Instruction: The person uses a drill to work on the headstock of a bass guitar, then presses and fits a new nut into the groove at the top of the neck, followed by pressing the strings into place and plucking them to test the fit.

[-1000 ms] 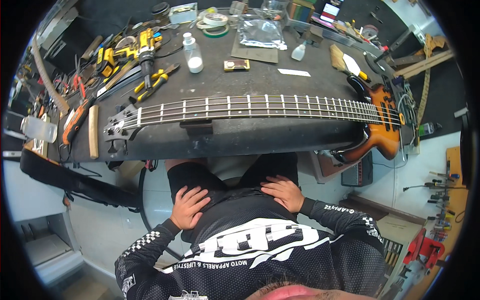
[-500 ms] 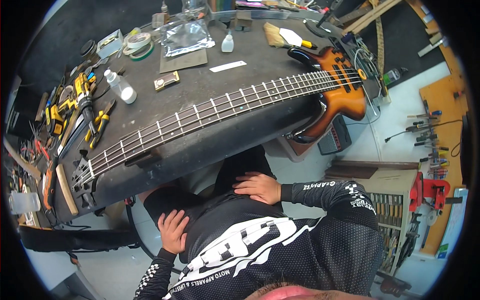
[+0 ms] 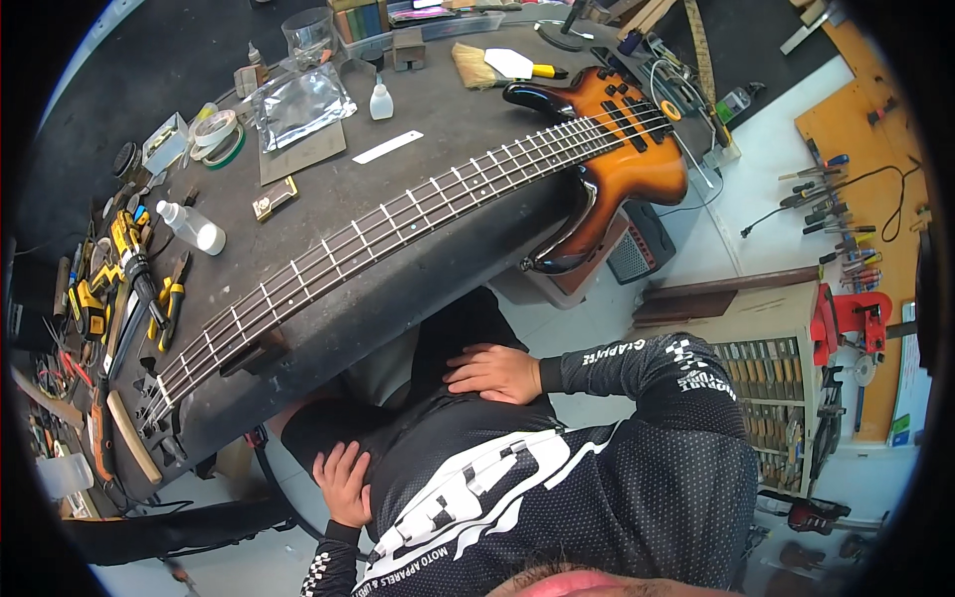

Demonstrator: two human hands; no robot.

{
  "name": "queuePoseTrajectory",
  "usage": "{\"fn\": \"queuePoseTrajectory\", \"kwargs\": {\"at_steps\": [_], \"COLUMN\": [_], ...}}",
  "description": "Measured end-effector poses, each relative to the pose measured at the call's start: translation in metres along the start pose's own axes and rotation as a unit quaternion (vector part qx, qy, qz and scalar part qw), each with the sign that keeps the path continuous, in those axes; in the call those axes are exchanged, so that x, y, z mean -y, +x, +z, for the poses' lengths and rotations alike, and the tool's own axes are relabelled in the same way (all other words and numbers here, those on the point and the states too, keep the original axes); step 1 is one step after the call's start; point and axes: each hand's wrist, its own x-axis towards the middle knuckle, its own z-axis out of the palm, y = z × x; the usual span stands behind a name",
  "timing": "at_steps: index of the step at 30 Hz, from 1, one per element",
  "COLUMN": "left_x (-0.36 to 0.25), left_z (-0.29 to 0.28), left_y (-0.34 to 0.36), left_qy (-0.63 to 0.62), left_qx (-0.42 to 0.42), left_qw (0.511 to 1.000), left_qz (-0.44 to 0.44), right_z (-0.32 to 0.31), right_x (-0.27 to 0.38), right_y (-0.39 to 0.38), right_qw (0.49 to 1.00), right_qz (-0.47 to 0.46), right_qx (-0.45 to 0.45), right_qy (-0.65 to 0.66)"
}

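While the left hand (image 3: 343,483) and right hand (image 3: 494,374) rest empty at the lap (image 3: 423,373), fingers loosely spread, the bass guitar (image 3: 448,201) lies along the near edge of the tabletop (image 3: 338,214): apparent standby; contact would require raising a hand.

The left hand (image 3: 343,486) rests on the left thigh (image 3: 323,435), left of bottom centre, its fingers slightly parted and pointing up the frame. The right hand (image 3: 497,374) lies relaxed near the centre (fingers pointing left), its forearm (image 3: 597,369) extending rightward. Both are empty.
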Motion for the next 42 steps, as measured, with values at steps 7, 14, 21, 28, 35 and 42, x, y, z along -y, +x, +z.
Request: {"fn": "queuePoseTrajectory", "kwargs": {"at_steps": [7, 14, 21, 28, 35, 42], "left_x": [0.0001, -0.0001, 0.0004, -0.0014, -0.0004, -0.0008], "left_z": [0.0004, 0.0007, 0.0007, 0.0001, -0.0016, -0.0025], "left_y": [0.0019, -0.0004, -0.0018, 0.0002, 0.0015, 0.0051], "left_qy": [0.003, 0.002, 0.003, 0.001, 0.0, 0.0], "left_qx": [-0.004, 0.0, -0.002, -0.008, 0.002, -0.001], "left_qw": [1.0, 1.0, 1.0, 1.0, 1.0, 1.0], "left_qz": [0.0, 0.001, 0.001, -0.003, -0.009, -0.005], "right_z": [-0.0005, 0.0003, 0.0002, -0.0017, -0.0046, -0.0063], "right_x": [-0.0024, 0.0, 0.0026, 0.0018, 0.0018, 0.0016], "right_y": [-0.0005, -0.0009, -0.0005, 0.0018, 0.0039, 0.0041], "right_qw": [1.0, 1.0, 1.0, 1.0, 1.0, 1.0], "right_qz": [-0.006, -0.007, -0.005, -0.005, -0.006, 0.005], "right_qx": [-0.001, -0.003, -0.001, 0.003, 0.004, 0.011], "right_qy": [-0.002, -0.004, -0.002, -0.009, -0.002, 0.005]}}
